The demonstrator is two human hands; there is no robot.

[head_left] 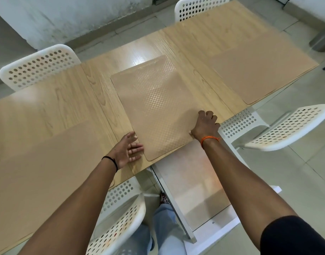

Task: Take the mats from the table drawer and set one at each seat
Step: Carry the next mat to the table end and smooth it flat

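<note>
A light wood-grain rectangular table [53, 100] is seen from above, with white perforated plastic chairs [38, 66] drawn up around it. A tan rectangular mat with a fine embossed diamond texture [154, 107] lies flat on the middle of the tabletop, its near edge at the table's front edge. The right hand [205, 126] is set on the mat's near right corner, fingers curled down and the thumb tucked at the mat's edge; whether the corner is pinched or merely pressed cannot be told. The left hand [129, 149] rests just beside the mat's near left corner, palm open and fingers spread, holding nothing, the fingertips touching or nearly touching the mat's edge. A second plain tan mat [255, 74] is laid at the far right seat, and a third [40, 159] at the near left seat. Beneath the table's front edge a white drawer [218, 230] stands pulled open, with a pale sheet lying inside it
</note>
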